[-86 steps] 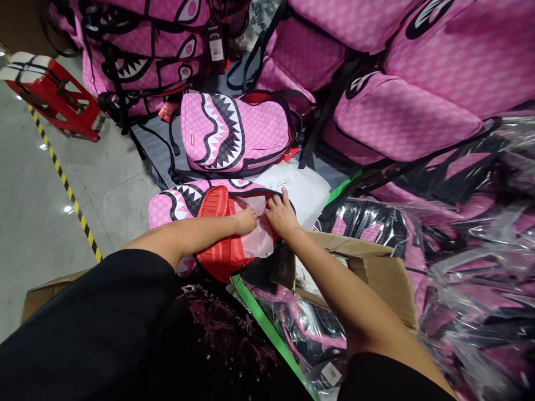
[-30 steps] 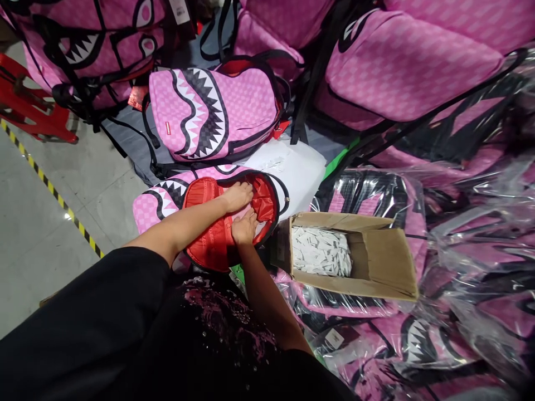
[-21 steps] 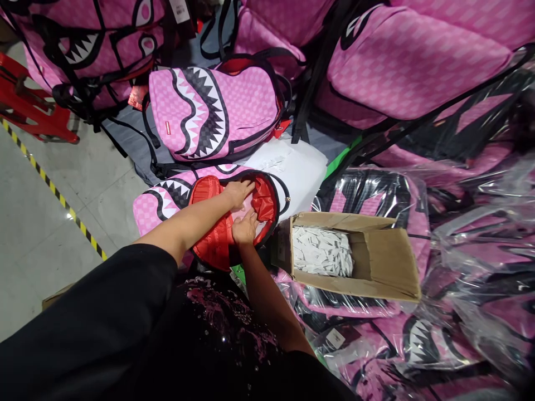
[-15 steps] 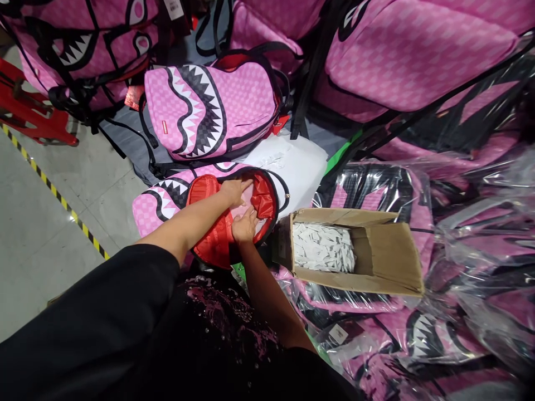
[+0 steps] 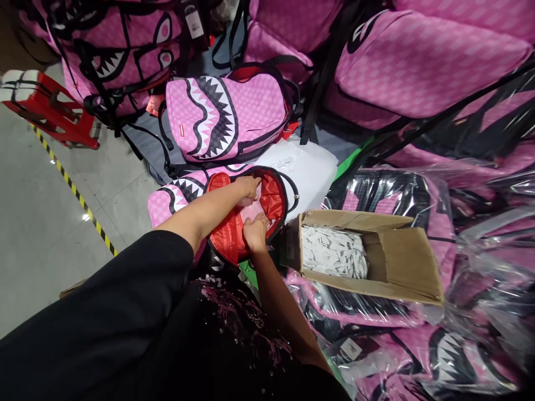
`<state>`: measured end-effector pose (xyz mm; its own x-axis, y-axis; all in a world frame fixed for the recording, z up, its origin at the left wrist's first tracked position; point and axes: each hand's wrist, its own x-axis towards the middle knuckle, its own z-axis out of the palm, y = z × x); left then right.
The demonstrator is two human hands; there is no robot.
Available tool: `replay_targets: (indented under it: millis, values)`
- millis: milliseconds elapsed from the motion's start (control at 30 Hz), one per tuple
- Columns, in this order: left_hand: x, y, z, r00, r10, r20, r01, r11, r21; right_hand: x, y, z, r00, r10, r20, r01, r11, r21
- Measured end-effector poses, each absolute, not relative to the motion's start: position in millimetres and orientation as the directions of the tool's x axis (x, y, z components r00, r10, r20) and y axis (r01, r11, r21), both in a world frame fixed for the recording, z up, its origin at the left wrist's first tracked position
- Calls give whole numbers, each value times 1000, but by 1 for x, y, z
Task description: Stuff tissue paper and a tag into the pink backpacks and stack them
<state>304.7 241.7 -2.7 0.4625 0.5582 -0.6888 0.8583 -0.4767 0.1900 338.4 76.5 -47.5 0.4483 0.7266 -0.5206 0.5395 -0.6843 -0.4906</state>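
Observation:
A pink checkered backpack [image 5: 161, 207] with a shark-mouth print lies on its back, its red-lined top unzipped and folded open [image 5: 223, 236]. Both hands reach inside it. My left hand [image 5: 248, 187] is at the far side of the opening with bent fingers, their tips partly hidden. Closer to me, my right hand [image 5: 256, 233] has its fingers and thumb curled at the edge of a pale pink packet [image 5: 252, 210], which looks wrapped in clear plastic. Both hands seem closed on this packet, though their grip is partly hidden.
A cardboard box [image 5: 409, 256] of small white slips [image 5: 332, 250] stands right of the bag. Beyond lies another shark backpack [image 5: 259, 106] beside a white sheet [image 5: 315, 161]. Plastic-wrapped backpacks [image 5: 388, 192] fill the right. A red stool [image 5: 62, 111] stands on the floor at left.
The whole view has shifted, so things appear further right. Inside the bag my fingers have gone from spread to more bent around the pink packet. The bag stays in place.

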Motion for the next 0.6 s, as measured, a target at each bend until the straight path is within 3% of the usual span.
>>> replay_targets:
  millis: [100, 200, 267, 333, 400, 433, 500, 600]
  values:
    - [314, 239, 23, 468, 525, -711, 851, -484, 204, 343, 70, -37, 390, 780, -489, 515, -625, -587]
    - [315, 238, 69, 528, 466, -710, 815, -513, 269, 354, 48, -18, 270, 906, -325, 468, -419, -778]
    - [300, 236, 103, 659, 483, -577, 742, -544, 392, 363, 26, -3, 307, 932, -192, 426, -315, -848]
    - [271, 227, 129, 768, 583, -266, 621, -578, 529, 369, 3, 11, 440, 898, -17, 440, -233, -867]
    - [234, 208, 138, 713, 701, 15, 578, -599, 554, 370, -14, 20, 526, 826, 202, 549, -148, -822]
    - [216, 196, 134, 659, 748, 76, 611, -591, 527, 370, -20, 21, 492, 818, 297, 633, -102, -768]
    - [184, 168, 115, 605, 795, 46, 700, -558, 445, 371, -22, 19, 277, 892, 356, 794, -4, -608]
    - [157, 125, 77, 604, 783, -149, 775, -534, 338, 381, -13, 8, 28, 982, 189, 910, 53, -412]
